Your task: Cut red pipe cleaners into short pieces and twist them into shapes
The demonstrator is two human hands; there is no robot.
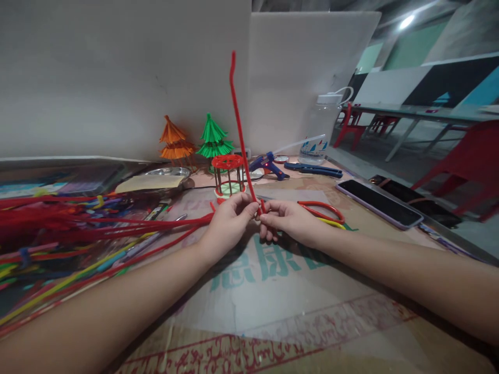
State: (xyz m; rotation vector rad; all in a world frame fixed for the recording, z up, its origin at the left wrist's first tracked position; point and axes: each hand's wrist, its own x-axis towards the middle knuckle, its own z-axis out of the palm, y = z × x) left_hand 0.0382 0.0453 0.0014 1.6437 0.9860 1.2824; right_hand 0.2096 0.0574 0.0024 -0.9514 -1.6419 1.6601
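Observation:
A long red pipe cleaner (238,119) rises from between my hands, its far end sticking up and slightly bent. My left hand (233,219) pinches it low down with thumb and forefinger. Close beside it, my right hand (286,221) grips the bent lower part of the same pipe cleaner, fingers curled in. Just behind the hands stands a small round frame (228,174) with a red top ring, brown posts and a pale green base. Further back are an orange tiered pagoda-like roof (173,140) and a green one (212,137).
Many pipe cleaners (97,223) spread over the left side. A blue glue gun (273,166), a stapler-like blue tool (314,170) and a clear water bottle (317,130) stand behind. Red-handled scissors (323,209) and a phone (378,202) lie to the right. A metal bowl (186,176) sits back left.

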